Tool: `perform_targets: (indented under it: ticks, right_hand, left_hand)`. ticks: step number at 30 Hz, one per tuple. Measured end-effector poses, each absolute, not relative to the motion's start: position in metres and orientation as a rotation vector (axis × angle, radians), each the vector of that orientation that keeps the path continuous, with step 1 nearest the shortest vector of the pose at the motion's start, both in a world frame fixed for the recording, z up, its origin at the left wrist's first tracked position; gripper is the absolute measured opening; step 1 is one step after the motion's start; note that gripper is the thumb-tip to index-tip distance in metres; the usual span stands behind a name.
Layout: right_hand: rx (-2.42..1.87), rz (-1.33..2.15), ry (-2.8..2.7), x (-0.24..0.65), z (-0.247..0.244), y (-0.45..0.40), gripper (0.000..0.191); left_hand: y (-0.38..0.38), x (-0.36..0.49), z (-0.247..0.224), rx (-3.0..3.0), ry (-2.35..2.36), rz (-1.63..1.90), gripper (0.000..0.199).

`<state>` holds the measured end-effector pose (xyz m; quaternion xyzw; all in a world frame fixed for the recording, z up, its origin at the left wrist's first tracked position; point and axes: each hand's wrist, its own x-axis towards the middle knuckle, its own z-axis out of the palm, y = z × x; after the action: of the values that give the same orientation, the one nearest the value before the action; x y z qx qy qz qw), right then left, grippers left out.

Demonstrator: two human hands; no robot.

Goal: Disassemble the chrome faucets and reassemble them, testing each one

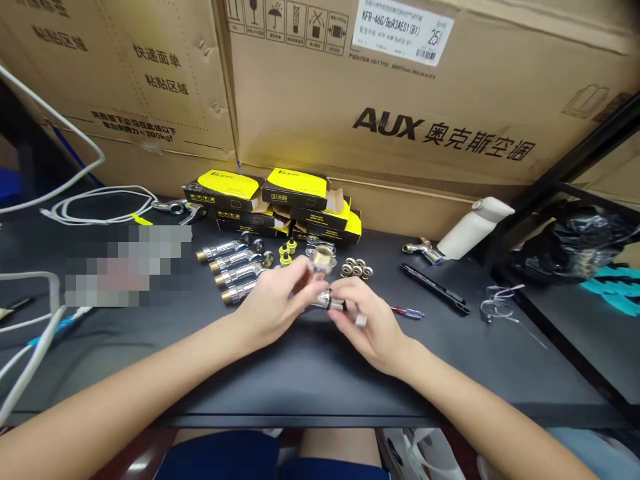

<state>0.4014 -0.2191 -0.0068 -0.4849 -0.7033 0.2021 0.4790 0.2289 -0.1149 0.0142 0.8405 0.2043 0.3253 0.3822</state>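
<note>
My left hand (280,293) is closed around a chrome tap body (319,300), whose wide, pale-rimmed opening (324,257) points up. At the tap body's right end, my right hand (370,323) has its fingers curled on the chrome piece near a dark band. A small whitish thing (361,321) shows under those fingers; its kind is unclear. Several chrome tap bodies with brass ends (235,267) lie in a row left of my hands. Beyond them are yellow-and-black valve cartridges (286,252). Metal ring nuts (357,268) sit grouped just past my right hand.
Yellow-and-black boxes (297,190) are stacked against large cartons (400,87). On the right lie a screwdriver (410,313), a black pen-like tool (435,288), another tap (424,251), a tilted white bottle (475,228) and a thin coiled cable (500,305). White cables (105,207) occupy the left.
</note>
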Motion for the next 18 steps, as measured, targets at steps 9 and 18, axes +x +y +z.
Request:
perform_targets:
  ticks: [9, 18]
  right_hand:
    - [-1.275, 0.183, -1.856, 0.420, -0.001, -0.217, 0.054]
    - [-1.379, 0.368, -1.702, 0.416, 0.010, -0.219, 0.020]
  left_hand:
    - [-0.113, 0.237, 0.018, 1.532, 0.635, 0.572, 0.033]
    - [-0.108, 0.237, 0.013, 1.571, 0.651, 0.642, 0.032]
